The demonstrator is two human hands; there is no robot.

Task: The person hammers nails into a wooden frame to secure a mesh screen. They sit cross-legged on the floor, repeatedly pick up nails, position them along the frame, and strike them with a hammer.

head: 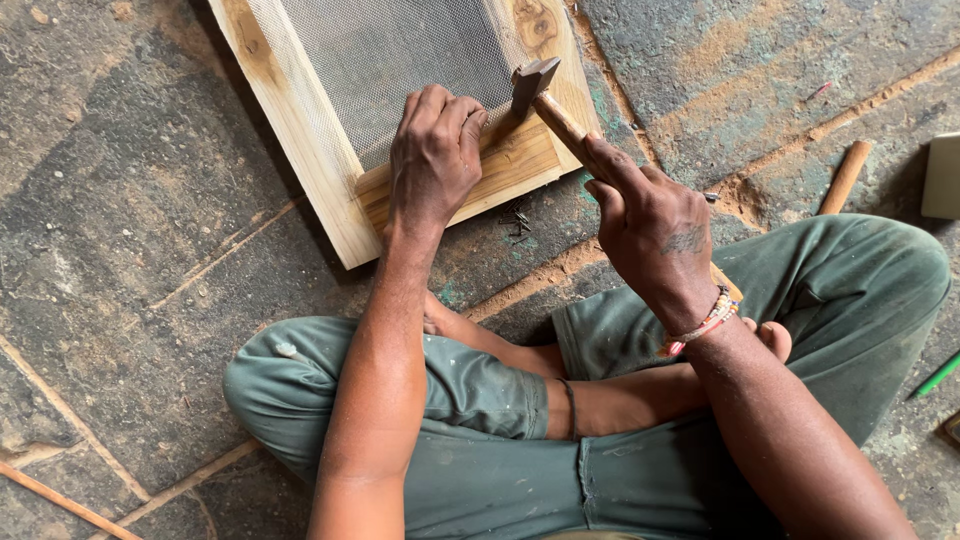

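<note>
A wooden frame [300, 130] with grey wire mesh [400, 60] lies on the stone floor in front of my crossed legs. My left hand [432, 155] presses down on the frame's near rail, fingers curled at the mesh edge, apparently pinching something small that I cannot make out. My right hand [655, 235] grips the wooden handle of a hammer [535, 85]. Its metal head rests just right of my left fingertips, over the frame's near right corner.
Small dark nails [518, 220] lie on the floor just below the frame. A wooden stick [845, 175] lies at the right, a pale block [942, 175] at the right edge, a green pencil [938, 377] lower right. Sawdust streaks the floor.
</note>
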